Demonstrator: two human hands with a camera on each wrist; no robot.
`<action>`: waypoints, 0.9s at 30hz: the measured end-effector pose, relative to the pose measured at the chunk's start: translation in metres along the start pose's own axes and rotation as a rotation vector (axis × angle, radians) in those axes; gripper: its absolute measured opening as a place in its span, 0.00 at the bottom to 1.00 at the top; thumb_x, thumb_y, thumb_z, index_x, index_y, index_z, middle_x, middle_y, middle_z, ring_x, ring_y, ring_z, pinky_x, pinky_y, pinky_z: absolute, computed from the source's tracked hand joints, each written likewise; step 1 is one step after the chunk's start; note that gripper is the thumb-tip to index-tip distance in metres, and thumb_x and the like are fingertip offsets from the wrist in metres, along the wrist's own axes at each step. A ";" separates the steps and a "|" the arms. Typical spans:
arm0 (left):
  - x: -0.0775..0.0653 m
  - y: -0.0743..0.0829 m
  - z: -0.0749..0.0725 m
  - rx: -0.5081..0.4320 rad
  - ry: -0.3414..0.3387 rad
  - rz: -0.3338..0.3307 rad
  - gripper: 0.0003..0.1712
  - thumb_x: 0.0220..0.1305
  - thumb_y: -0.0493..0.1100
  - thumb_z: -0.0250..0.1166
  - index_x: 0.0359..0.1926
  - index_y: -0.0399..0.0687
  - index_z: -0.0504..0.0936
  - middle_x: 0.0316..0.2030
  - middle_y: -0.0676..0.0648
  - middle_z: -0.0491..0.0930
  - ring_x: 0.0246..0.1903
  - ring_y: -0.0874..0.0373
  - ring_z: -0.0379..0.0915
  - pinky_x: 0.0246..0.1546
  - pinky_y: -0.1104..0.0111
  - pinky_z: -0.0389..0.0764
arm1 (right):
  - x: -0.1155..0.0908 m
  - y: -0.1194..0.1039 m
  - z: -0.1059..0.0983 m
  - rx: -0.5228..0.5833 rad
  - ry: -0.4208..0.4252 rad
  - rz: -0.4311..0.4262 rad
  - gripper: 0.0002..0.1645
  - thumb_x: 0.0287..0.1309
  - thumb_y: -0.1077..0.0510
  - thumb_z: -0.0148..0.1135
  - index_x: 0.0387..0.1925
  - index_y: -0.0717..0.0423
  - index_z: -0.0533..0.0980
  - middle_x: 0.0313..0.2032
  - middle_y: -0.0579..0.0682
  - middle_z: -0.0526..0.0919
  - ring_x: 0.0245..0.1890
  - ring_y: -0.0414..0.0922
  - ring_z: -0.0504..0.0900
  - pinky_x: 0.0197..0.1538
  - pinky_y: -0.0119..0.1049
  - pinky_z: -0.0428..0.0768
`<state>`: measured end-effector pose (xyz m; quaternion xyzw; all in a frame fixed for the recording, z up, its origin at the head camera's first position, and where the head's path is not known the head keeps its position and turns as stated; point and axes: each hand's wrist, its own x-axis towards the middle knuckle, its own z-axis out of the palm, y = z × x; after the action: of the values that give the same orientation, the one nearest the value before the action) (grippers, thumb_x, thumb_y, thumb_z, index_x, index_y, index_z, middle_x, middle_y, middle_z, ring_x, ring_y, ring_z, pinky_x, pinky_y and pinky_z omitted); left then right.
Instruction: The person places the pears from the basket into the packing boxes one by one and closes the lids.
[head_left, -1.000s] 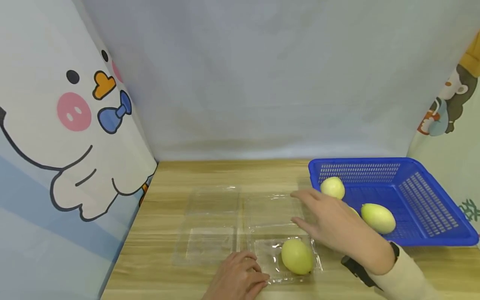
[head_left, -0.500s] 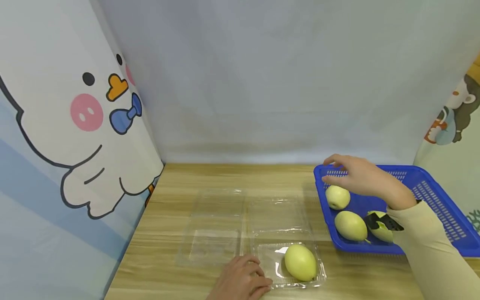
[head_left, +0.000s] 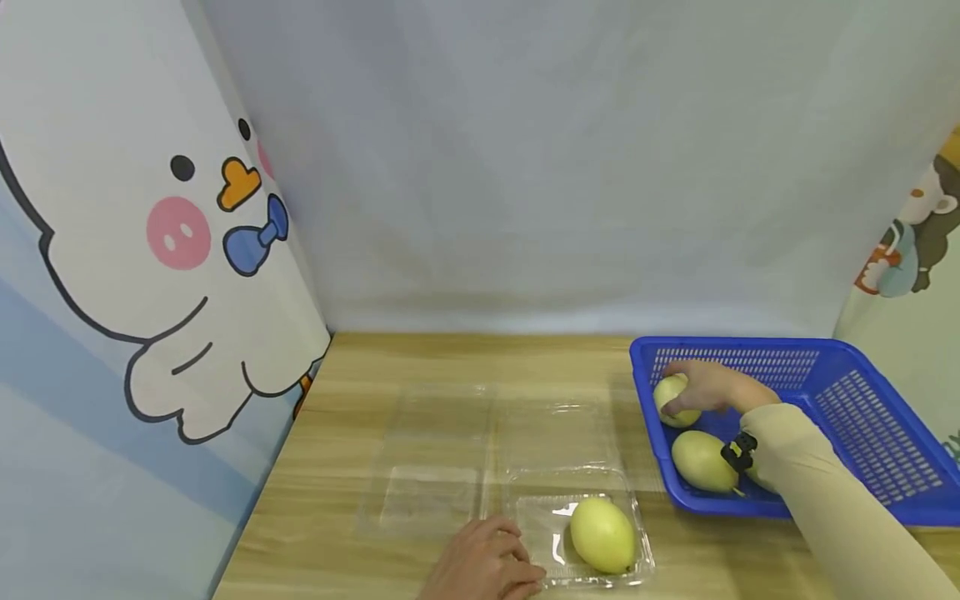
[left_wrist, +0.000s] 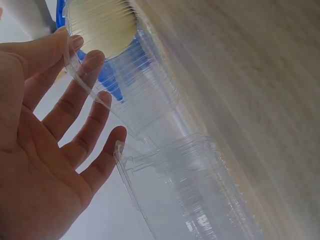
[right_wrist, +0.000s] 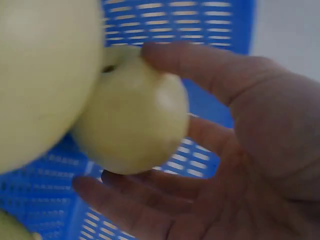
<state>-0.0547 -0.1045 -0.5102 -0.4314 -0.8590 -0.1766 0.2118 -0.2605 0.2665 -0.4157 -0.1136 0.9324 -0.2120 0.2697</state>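
At the upper left corner of the blue plastic basket [head_left: 862, 367], my right hand [head_left: 708, 386] has its thumb and fingers around a pale yellow-green pear [right_wrist: 130, 120]. In the right wrist view the thumb lies on top of that pear and the fingers curve beneath it. My left hand [head_left: 483, 562] rests with relaxed fingers at the left rim of a clear plastic container [head_left: 536, 533]. A second pear [head_left: 602, 535] lies in the right part of that container. The fingertips [left_wrist: 102, 97] lie along the clear rim in the left wrist view.
Another pear [head_left: 703, 461] lies in the basket near its front left, with one more partly hidden under the right sleeve [head_left: 802, 454]. A second clear container [head_left: 431, 496] lies open on the wooden table [head_left: 300, 517], left of the first. Pale curtains stand behind.
My right hand has moved from above the container to the right into the basket and taken hold of a pear there. The left hand has stayed at the container's rim.
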 end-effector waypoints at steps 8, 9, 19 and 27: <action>-0.004 -0.001 0.002 0.093 0.034 0.051 0.02 0.58 0.58 0.71 0.32 0.73 0.89 0.29 0.67 0.84 0.44 0.65 0.78 0.43 0.75 0.78 | 0.013 0.000 0.010 0.027 -0.031 0.000 0.45 0.46 0.56 0.72 0.67 0.63 0.66 0.50 0.66 0.74 0.39 0.51 0.79 0.35 0.44 0.87; -0.004 0.000 0.002 0.084 0.028 0.041 0.03 0.58 0.57 0.71 0.32 0.72 0.89 0.29 0.66 0.84 0.44 0.64 0.78 0.43 0.74 0.78 | 0.014 0.000 0.010 0.016 -0.026 -0.005 0.45 0.46 0.56 0.72 0.66 0.63 0.66 0.50 0.66 0.74 0.39 0.50 0.79 0.34 0.43 0.87; -0.002 0.003 -0.001 -0.030 -0.002 -0.022 0.02 0.57 0.53 0.72 0.30 0.66 0.90 0.29 0.63 0.85 0.44 0.62 0.79 0.45 0.71 0.81 | 0.012 0.005 0.009 -0.064 0.021 -0.074 0.42 0.45 0.52 0.74 0.62 0.62 0.70 0.48 0.63 0.77 0.37 0.49 0.80 0.30 0.39 0.86; -0.003 0.003 -0.003 -0.031 -0.009 -0.025 0.03 0.60 0.53 0.71 0.32 0.66 0.90 0.29 0.63 0.85 0.44 0.62 0.79 0.45 0.71 0.81 | 0.007 0.004 0.000 -0.084 0.026 -0.089 0.44 0.46 0.49 0.74 0.64 0.62 0.69 0.50 0.65 0.77 0.36 0.47 0.81 0.31 0.39 0.85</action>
<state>-0.0501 -0.1064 -0.5086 -0.4245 -0.8624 -0.1908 0.1989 -0.2663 0.2677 -0.4209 -0.1634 0.9379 -0.1858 0.2430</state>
